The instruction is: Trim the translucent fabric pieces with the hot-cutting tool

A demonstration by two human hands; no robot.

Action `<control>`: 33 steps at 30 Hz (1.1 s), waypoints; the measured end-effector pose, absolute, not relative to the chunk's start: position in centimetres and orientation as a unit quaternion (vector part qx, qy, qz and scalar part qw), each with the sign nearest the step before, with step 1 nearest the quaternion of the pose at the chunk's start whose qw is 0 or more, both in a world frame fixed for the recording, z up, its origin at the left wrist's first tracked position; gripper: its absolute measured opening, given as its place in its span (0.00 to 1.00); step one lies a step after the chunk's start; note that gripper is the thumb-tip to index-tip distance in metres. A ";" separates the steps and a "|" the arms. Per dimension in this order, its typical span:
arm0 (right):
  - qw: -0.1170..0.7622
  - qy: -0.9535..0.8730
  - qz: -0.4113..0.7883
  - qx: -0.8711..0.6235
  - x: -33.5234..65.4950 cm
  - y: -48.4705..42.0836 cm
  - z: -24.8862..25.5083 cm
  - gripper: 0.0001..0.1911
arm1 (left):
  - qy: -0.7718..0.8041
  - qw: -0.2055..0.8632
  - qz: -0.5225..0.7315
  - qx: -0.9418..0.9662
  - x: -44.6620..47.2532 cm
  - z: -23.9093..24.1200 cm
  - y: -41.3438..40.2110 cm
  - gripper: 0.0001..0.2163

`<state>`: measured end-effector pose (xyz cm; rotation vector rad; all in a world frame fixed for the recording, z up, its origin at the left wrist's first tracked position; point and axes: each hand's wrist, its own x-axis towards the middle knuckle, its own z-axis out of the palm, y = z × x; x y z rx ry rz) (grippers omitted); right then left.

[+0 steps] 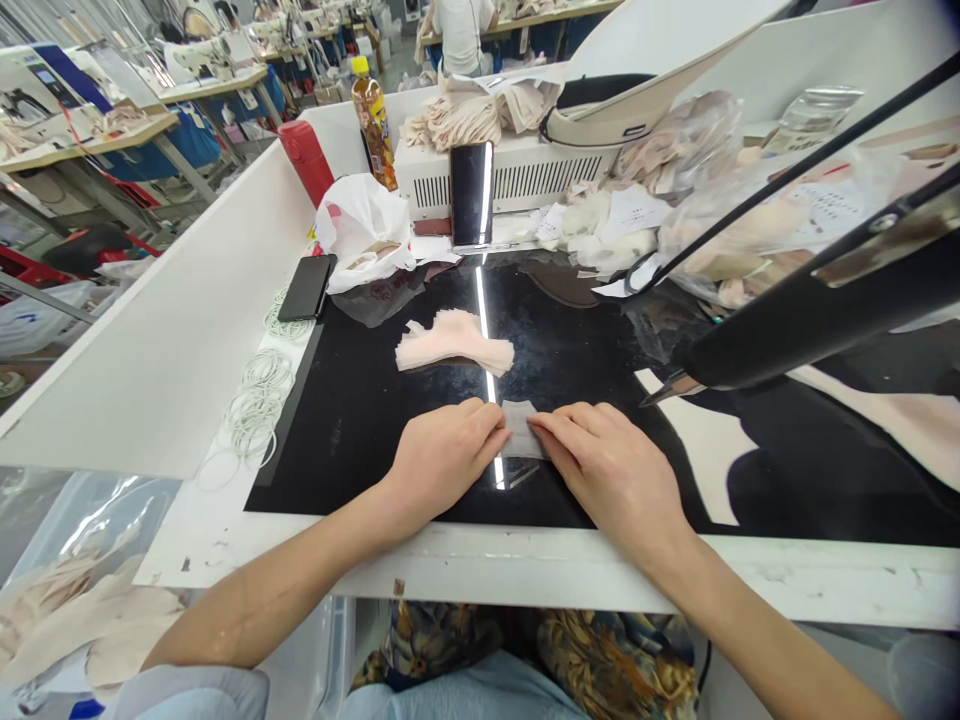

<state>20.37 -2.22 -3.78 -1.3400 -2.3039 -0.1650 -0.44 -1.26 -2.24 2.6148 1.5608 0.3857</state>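
Both of my hands rest on a glossy black work surface [360, 420] near its front edge. My left hand [446, 455] and my right hand [600, 460] pinch opposite sides of a small translucent grey piece of fabric [519, 430] that lies flat between them. The fingers of each hand are curled and pressed onto its edges. Just beyond the hands lies a small stack of pale pink fabric pieces [454, 343].
A black machine arm [810, 320] reaches in from the right. A phone [307, 287] and white elastic rings [259, 400] lie at the left. A white plastic bag [364, 230], upright phone [471, 192], white machine box [540, 170], bottle [373, 120] and fabric bundles stand behind.
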 end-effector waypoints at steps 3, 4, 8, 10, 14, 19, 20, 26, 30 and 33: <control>0.238 -0.838 -0.062 -0.487 20.4 -2.3 -3.7 0.10 | 0.510 0.034 0.123 0.851 -0.4 -2.2 -1.2 0.10; 0.239 -0.837 -0.063 -0.488 20.3 -2.3 -3.7 0.10 | 0.511 0.034 0.122 0.850 -0.4 -2.2 -1.2 0.10; 0.237 -0.836 -0.064 -0.490 20.2 -2.3 -3.6 0.10 | 0.510 0.032 0.122 0.851 -0.5 -2.2 -1.2 0.11; 0.234 -0.836 -0.061 -0.492 20.1 -2.3 -3.6 0.10 | 0.510 0.031 0.121 0.851 -0.5 -2.2 -1.2 0.11; 0.233 -0.838 -0.062 -0.490 20.1 -2.2 -3.6 0.10 | 0.511 0.030 0.120 0.851 -0.4 -2.2 -1.2 0.11; 0.236 -0.837 -0.082 -0.486 20.0 -2.3 -3.5 0.10 | 0.518 0.031 0.128 0.845 -0.5 -1.9 -1.2 0.11; 0.238 -0.837 -0.084 -0.485 20.0 -2.3 -3.5 0.10 | 0.517 0.020 0.132 0.846 -0.6 -1.8 -1.2 0.11; 0.245 -0.836 -0.080 -0.484 20.0 -2.2 -3.6 0.10 | 0.420 -0.043 0.195 0.885 -0.5 -1.4 -0.9 0.12; 0.243 -0.839 -0.077 -0.481 20.1 -2.2 -3.7 0.10 | 0.358 -0.008 0.213 0.909 0.2 -1.5 -1.1 0.11; 0.241 -0.839 -0.077 -0.481 20.2 -2.2 -3.9 0.10 | 0.343 0.001 0.214 0.915 0.6 -1.8 -1.2 0.11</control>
